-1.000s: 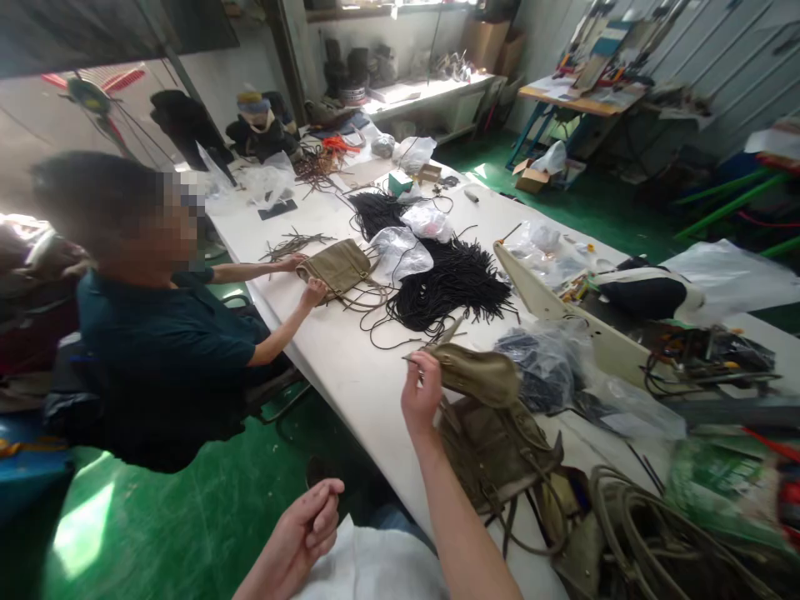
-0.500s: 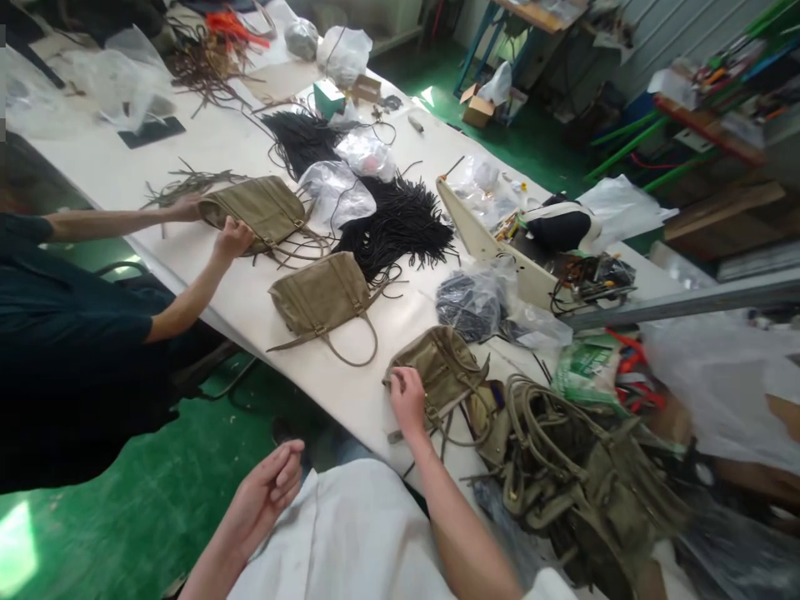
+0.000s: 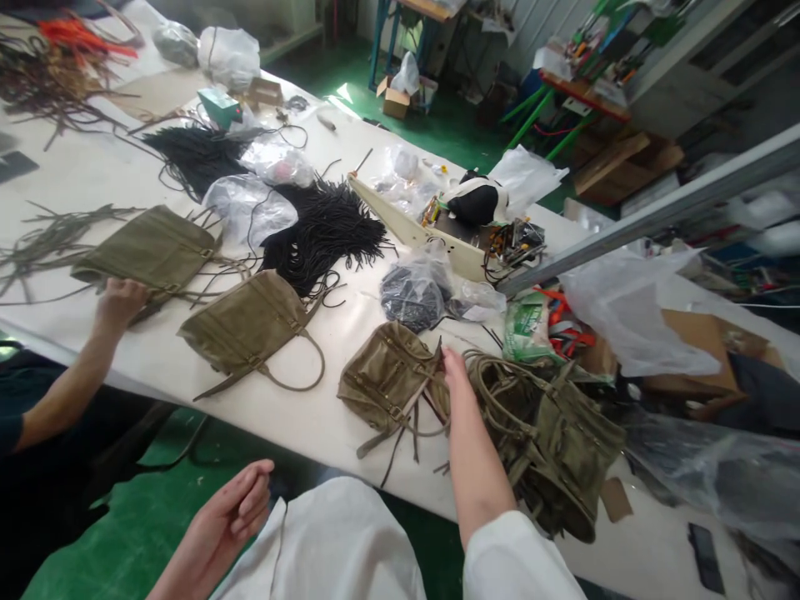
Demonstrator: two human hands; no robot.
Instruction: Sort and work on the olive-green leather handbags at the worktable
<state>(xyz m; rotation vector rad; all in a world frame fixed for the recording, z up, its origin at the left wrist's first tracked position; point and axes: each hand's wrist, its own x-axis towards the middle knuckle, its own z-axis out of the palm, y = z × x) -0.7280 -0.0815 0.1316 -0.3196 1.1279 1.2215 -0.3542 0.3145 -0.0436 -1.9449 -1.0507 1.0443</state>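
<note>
An olive handbag (image 3: 382, 379) lies on the table in front of me, its straps and handle towards the right. My right hand (image 3: 455, 371) is closed at that side, fingers around a strap end (image 3: 436, 360); part of the grip is hidden. My left hand (image 3: 237, 504) hovers over my lap with its fingers curled together and nothing visible in them. To the left lies a second olive handbag (image 3: 247, 321), its looped handle facing me. On the right, more olive handbags (image 3: 562, 442) are heaped with their handles up.
A co-worker's hand (image 3: 122, 302) touches another olive bag (image 3: 150, 250) at the left. Black cords (image 3: 325, 229) and plastic bags (image 3: 250, 208) lie mid-table. A cream board (image 3: 416, 225), bagged dark material (image 3: 412, 292) and a slanting metal bar (image 3: 656, 204) stand beyond. A phone (image 3: 705, 557) lies lower right.
My right hand has moved from the near handbag's left end to the strap on its right side. The view has swung right. One co-worker's hand has left view.
</note>
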